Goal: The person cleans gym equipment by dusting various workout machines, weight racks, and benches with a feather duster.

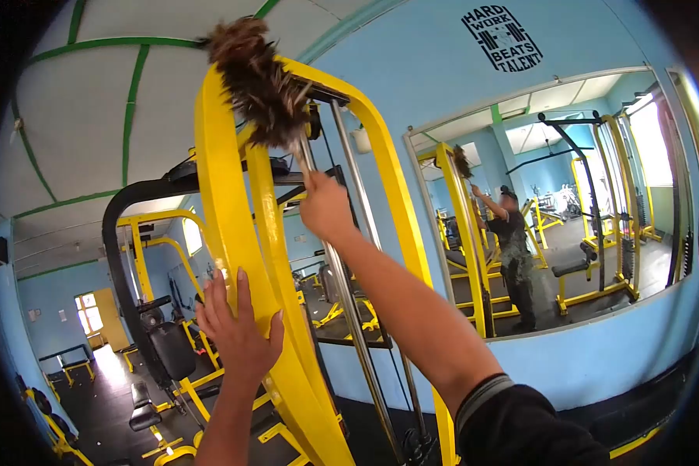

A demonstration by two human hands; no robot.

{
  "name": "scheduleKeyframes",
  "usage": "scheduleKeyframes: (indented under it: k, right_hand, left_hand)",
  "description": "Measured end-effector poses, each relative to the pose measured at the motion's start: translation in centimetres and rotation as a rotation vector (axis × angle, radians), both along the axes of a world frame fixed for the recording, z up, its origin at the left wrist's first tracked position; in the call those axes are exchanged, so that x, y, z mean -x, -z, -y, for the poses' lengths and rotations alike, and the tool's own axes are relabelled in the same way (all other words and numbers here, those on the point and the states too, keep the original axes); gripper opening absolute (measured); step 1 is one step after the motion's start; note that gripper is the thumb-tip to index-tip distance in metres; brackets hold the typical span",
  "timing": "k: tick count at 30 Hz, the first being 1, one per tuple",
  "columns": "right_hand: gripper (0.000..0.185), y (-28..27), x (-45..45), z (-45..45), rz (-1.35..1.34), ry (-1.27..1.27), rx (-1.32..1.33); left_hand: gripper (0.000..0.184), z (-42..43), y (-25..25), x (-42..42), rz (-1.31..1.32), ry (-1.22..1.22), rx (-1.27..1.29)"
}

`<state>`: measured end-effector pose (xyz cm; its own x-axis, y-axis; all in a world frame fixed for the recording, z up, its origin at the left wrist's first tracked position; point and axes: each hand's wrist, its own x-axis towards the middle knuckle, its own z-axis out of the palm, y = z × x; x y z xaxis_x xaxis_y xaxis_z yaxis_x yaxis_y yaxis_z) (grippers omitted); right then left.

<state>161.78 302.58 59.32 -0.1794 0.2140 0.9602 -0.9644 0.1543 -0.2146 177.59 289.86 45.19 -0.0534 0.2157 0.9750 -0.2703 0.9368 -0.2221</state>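
My right hand (326, 206) is raised and closed around the handle of a feather duster (260, 85). The duster's brown feathers lie against the upper part of a yellow gym machine frame (229, 186), near its curved top. My left hand (239, 326) rests with fingers spread against the side of the same yellow upright, lower down. Chrome guide rods (353, 311) run down inside the frame, just behind my right forearm. My right palm hides part of the duster's handle.
A large wall mirror (551, 210) on the right reflects a person holding a duster. Left of the frame stand a black-framed machine (116, 233) and a padded seat (144, 408). More yellow equipment fills the room behind. Lettering (502, 39) marks the blue wall.
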Motion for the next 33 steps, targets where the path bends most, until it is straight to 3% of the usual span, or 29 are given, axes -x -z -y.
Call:
scheduleKeyframes:
  k: [4, 9, 10, 11, 13, 16, 17, 19, 20, 23, 24, 28, 29, 32, 33]
  right_hand:
    - [0.024, -4.0, 0.6, -3.6, 0.031, 0.023, 0.047]
    - [0.042, -2.6, 4.0, -6.5, -0.026, -0.034, 0.087]
    - [0.04, -2.5, 7.7, -6.3, 0.003, 0.111, 0.065]
    - [0.04, -2.1, 9.2, -7.0, 0.003, 0.099, 0.071]
    - [0.038, -0.8, 12.0, -9.0, 0.357, 0.05, 0.091]
    - [0.036, -0.8, 15.7, -11.6, 0.445, -0.024, 0.096]
    - [0.036, -0.8, 16.3, -12.2, 0.449, -0.026, 0.099]
    - [0.041, 0.1, 17.3, -13.2, 0.183, -0.081, 0.033]
    - [0.044, 0.5, 18.5, -13.4, 0.213, -0.076, 0.058]
    - [0.03, 4.2, 22.6, -13.0, 0.449, -0.078, 0.105]
    - [0.021, 7.3, 27.2, -10.7, 0.406, 0.251, -0.2]
    - [0.016, 24.8, 28.0, -6.9, 0.746, -0.216, 0.023]
    - [0.016, 25.4, 23.5, -8.3, 1.07, -0.743, 0.373]
    - [0.015, 26.0, 23.1, -6.5, 1.014, -0.76, 0.461]
    - [0.016, 24.4, 23.9, -4.7, 0.793, -0.612, 0.474]
  left_hand:
    - [0.081, -2.1, -1.2, -1.1, 0.109, -0.004, 0.067]
    - [0.077, -5.4, -3.3, -0.9, 0.151, -0.08, 0.149]
    - [0.077, -6.3, -3.6, -0.6, 0.158, -0.092, 0.158]
    - [0.077, -6.9, -3.6, -0.1, 0.158, -0.104, 0.164]
    - [0.077, -8.1, -3.6, 1.0, 0.154, -0.129, 0.152]
    - [0.078, -10.4, -3.5, 3.2, 0.137, -0.125, 0.171]
    - [0.078, -11.1, -3.6, 4.4, 0.141, -0.127, 0.174]
    - [0.075, -12.6, -3.3, 7.3, 0.165, -0.111, 0.195]
    - [0.074, -13.6, -3.0, 8.6, 0.174, -0.11, 0.191]
    - [0.074, -15.8, -1.2, 12.0, 0.233, -0.08, 0.169]
    - [0.073, -16.5, -0.3, 12.8, 0.254, -0.071, 0.155]
    - [0.073, -17.3, 2.7, 15.8, 0.347, -0.029, 0.129]
    - [0.073, -17.5, 3.1, 15.9, 0.355, -0.04, 0.125]
    - [0.073, -17.0, 3.6, 16.1, 0.44, -0.07, 0.135]
    - [0.073, -16.7, 3.5, 16.0, 0.45, -0.075, 0.139]
